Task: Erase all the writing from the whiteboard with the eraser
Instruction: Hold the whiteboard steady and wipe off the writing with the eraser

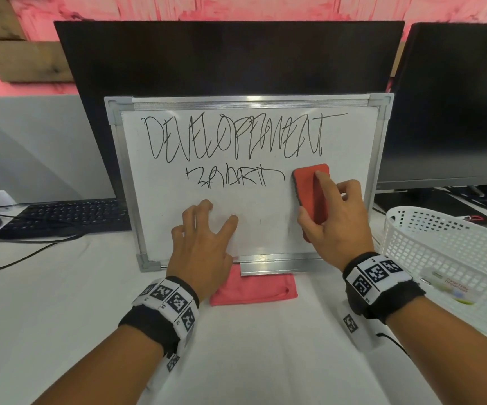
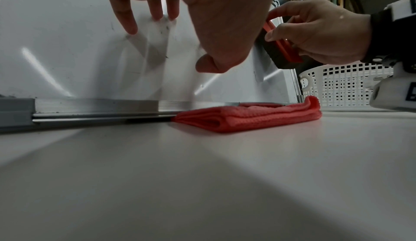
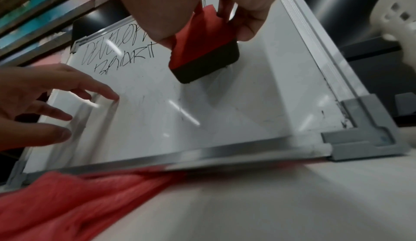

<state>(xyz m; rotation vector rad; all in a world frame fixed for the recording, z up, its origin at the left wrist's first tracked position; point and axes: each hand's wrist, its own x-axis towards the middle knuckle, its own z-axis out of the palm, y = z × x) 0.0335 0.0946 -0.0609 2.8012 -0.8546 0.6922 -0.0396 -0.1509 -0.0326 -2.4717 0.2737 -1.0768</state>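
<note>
A framed whiteboard (image 1: pixel 350 159) leans against a dark monitor, its lower half wiped. Black writing (image 1: pixel 233 135) fills the top in two lines. My right hand (image 1: pixel 335 217) grips a red eraser with a black felt base (image 1: pixel 309 188) and holds it flat on the board, just right of the second line. In the right wrist view the eraser (image 3: pixel 202 49) is pinched between thumb and fingers. My left hand (image 1: pixel 204 232) presses spread fingertips against the lower middle of the board (image 2: pixel 56 40); the left wrist view shows these fingers (image 2: pixel 126 18) straight on the surface.
A folded red cloth (image 1: pixel 254 287) lies under the board's bottom rail on the white table. A white mesh basket (image 1: pixel 446 258) stands to the right. A black keyboard (image 1: pixel 70 217) and cables sit at left, a second monitor (image 1: pixel 455 106) at right.
</note>
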